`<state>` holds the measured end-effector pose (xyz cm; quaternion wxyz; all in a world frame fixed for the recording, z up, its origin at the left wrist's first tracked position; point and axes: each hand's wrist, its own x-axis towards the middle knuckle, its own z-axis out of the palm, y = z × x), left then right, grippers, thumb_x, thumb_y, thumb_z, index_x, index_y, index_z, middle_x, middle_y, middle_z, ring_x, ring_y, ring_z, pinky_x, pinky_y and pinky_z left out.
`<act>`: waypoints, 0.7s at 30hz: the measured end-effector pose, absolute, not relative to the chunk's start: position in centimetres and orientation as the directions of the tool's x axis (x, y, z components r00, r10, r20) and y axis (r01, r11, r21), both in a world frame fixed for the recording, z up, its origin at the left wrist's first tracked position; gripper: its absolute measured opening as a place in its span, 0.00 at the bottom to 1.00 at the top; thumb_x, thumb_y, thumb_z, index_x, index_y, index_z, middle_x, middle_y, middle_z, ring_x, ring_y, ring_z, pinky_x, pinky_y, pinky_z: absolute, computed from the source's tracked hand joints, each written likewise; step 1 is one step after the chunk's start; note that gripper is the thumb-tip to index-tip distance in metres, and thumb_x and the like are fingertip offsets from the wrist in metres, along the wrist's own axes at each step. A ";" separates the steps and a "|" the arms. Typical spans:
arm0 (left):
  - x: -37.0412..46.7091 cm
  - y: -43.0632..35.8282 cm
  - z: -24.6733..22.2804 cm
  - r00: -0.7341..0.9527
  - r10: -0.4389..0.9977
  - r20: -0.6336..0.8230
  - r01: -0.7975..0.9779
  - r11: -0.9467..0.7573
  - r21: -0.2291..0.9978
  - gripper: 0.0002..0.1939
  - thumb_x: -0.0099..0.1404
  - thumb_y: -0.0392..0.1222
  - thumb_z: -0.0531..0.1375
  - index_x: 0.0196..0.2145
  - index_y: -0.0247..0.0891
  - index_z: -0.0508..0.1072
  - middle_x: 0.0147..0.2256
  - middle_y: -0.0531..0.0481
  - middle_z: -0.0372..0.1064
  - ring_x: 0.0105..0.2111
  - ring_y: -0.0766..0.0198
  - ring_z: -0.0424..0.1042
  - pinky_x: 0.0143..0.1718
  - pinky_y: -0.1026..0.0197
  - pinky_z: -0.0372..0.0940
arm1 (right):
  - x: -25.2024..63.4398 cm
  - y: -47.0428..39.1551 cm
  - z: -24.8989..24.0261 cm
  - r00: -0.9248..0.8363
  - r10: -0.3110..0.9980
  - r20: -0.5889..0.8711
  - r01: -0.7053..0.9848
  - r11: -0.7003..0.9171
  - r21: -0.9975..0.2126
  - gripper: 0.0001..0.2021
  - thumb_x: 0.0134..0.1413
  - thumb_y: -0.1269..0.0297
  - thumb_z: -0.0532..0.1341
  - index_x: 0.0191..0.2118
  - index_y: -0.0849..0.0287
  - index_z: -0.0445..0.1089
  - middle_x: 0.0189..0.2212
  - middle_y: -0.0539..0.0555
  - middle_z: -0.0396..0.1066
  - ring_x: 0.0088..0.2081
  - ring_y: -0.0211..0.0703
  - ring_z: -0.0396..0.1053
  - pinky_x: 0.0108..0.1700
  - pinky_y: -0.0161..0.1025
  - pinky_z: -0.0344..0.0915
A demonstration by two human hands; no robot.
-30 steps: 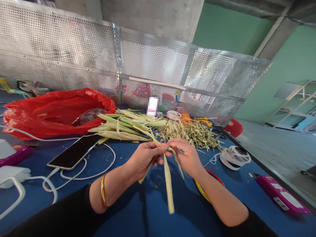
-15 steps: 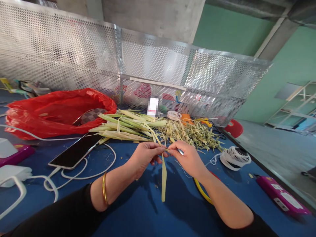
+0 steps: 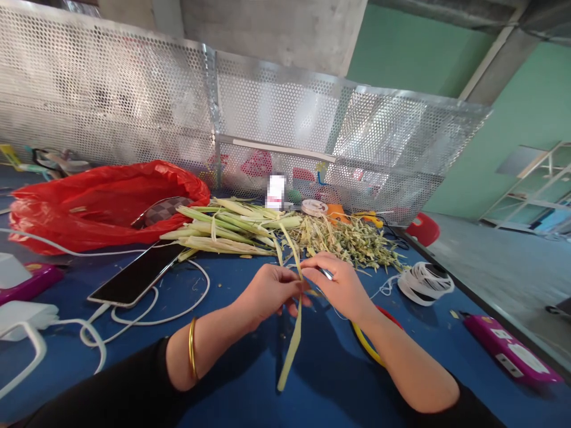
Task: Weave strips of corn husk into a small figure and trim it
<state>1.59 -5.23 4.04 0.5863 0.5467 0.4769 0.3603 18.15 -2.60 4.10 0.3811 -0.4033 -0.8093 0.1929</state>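
My left hand (image 3: pixel 274 292) pinches pale green corn husk strips (image 3: pixel 292 351) between thumb and fingers. One strip hangs down below the hands, and narrower ends stick up above them. Close beside it, my right hand (image 3: pixel 339 282) has its thumb and forefinger closed on a strip where the pieces cross. A small silvery thing (image 3: pixel 328 274) shows at the right fingers; its kind is unclear. Behind the hands lies a heap of long corn husks (image 3: pixel 232 229), with a pile of shredded, drier scraps (image 3: pixel 357 241) to its right.
A red plastic bag (image 3: pixel 57 208) stands at the left, near a phone (image 3: pixel 138 273) on a white cable. White cord on a spool (image 3: pixel 423 285) and a purple box (image 3: pixel 508 348) are at the right. A perforated metal screen (image 3: pixel 276 107) borders the blue table (image 3: pixel 214 380).
The hanging strip has swung from upright to slanting, its lower end now further left and nearer me. Two strip ends now stand apart above my hands. My left hand has turned slightly and lowered.
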 end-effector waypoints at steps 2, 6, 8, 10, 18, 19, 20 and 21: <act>2.0 -5.6 4.0 0.316 0.933 -0.174 0.152 0.132 0.980 0.11 0.53 0.45 0.61 0.21 0.34 0.75 0.24 0.46 0.76 0.14 0.70 0.66 0.14 0.69 0.51 | 17.9 -2.9 4.0 -0.366 0.848 0.383 0.457 0.523 -0.720 0.06 0.54 0.64 0.61 0.28 0.58 0.71 0.29 0.50 0.71 0.32 0.40 0.68 0.36 0.37 0.63; 2.1 -5.5 3.8 0.296 0.937 -0.184 0.160 0.142 0.977 0.08 0.53 0.42 0.60 0.23 0.34 0.74 0.24 0.47 0.75 0.14 0.70 0.66 0.13 0.69 0.50 | 17.7 -3.7 4.3 -0.304 0.882 0.361 0.389 0.461 -0.798 0.08 0.55 0.63 0.60 0.27 0.58 0.67 0.23 0.47 0.66 0.26 0.37 0.64 0.29 0.34 0.61; 1.9 -5.1 3.8 0.231 0.951 -0.204 0.103 0.184 0.977 0.08 0.53 0.42 0.60 0.23 0.34 0.73 0.24 0.47 0.75 0.14 0.70 0.66 0.13 0.70 0.51 | 17.7 -4.1 4.5 -0.268 0.831 0.487 0.421 0.555 -0.717 0.07 0.57 0.63 0.58 0.30 0.58 0.68 0.24 0.48 0.67 0.26 0.38 0.65 0.29 0.35 0.61; 1.7 -4.8 3.7 0.186 0.959 -0.214 0.003 0.217 0.976 0.08 0.53 0.41 0.60 0.22 0.34 0.71 0.24 0.48 0.74 0.15 0.70 0.66 0.12 0.70 0.51 | 17.6 -4.6 4.5 -0.331 0.676 0.658 0.501 0.717 -0.485 0.06 0.58 0.66 0.57 0.32 0.57 0.68 0.27 0.51 0.70 0.30 0.40 0.67 0.35 0.38 0.62; 1.1 -4.4 3.7 0.169 0.956 -0.241 -0.302 0.283 0.910 0.07 0.52 0.39 0.62 0.21 0.33 0.71 0.17 0.54 0.64 0.14 0.74 0.59 0.10 0.72 0.45 | 16.7 -5.7 3.7 -0.795 0.224 0.564 0.465 0.822 0.329 0.09 0.59 0.75 0.53 0.37 0.60 0.71 0.31 0.54 0.72 0.34 0.42 0.66 0.46 0.46 0.59; 1.0 -4.4 3.9 0.166 0.950 -0.263 -0.315 0.304 0.899 0.06 0.52 0.38 0.61 0.22 0.32 0.72 0.19 0.52 0.67 0.15 0.74 0.61 0.10 0.72 0.44 | 16.6 -5.7 3.7 -0.813 0.198 0.548 0.447 0.815 0.368 0.09 0.59 0.75 0.53 0.37 0.61 0.71 0.32 0.55 0.72 0.35 0.43 0.66 0.46 0.46 0.60; 1.0 -4.4 4.0 0.161 0.945 -0.285 -0.327 0.323 0.888 0.05 0.53 0.37 0.61 0.23 0.32 0.73 0.21 0.50 0.69 0.17 0.73 0.64 0.10 0.72 0.45 | 16.6 -5.7 3.7 -0.829 0.174 0.531 0.426 0.812 0.399 0.10 0.60 0.75 0.53 0.36 0.61 0.71 0.32 0.55 0.72 0.36 0.43 0.66 0.46 0.46 0.60; 0.9 -4.3 4.1 0.156 0.940 -0.303 -0.339 0.339 0.878 0.05 0.53 0.37 0.60 0.24 0.32 0.74 0.22 0.49 0.70 0.18 0.72 0.66 0.11 0.73 0.46 | 16.6 -5.7 3.7 -0.845 0.158 0.512 0.407 0.810 0.422 0.11 0.60 0.75 0.52 0.37 0.61 0.71 0.32 0.56 0.72 0.36 0.44 0.66 0.46 0.47 0.61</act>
